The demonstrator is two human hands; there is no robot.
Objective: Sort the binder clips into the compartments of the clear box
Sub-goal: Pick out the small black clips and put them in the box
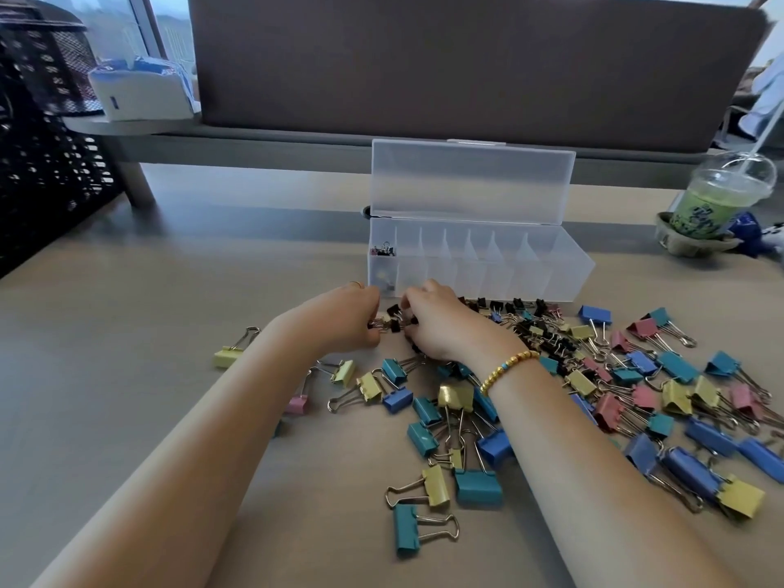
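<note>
Small black binder clips [394, 320] are pinched between the curled fingers of the left hand [348, 320] and the right hand [437, 324], just in front of the clear box [479, 269]. The box's leftmost compartment, already holding small clips, lies directly beyond both hands, slightly nearer the left one. The box's long axis runs left to right across the worktop [148, 311].

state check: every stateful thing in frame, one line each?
clear box: lid open, standing upright behind it
leftmost compartment: holds a few small clips; the others look empty
binder clips: mostly loose on the desk, unsorted
left hand: pinching small black clips
right hand: fingers curled on small black clips
drink cup: dome lid on, straw in, sitting in a holder
</note>
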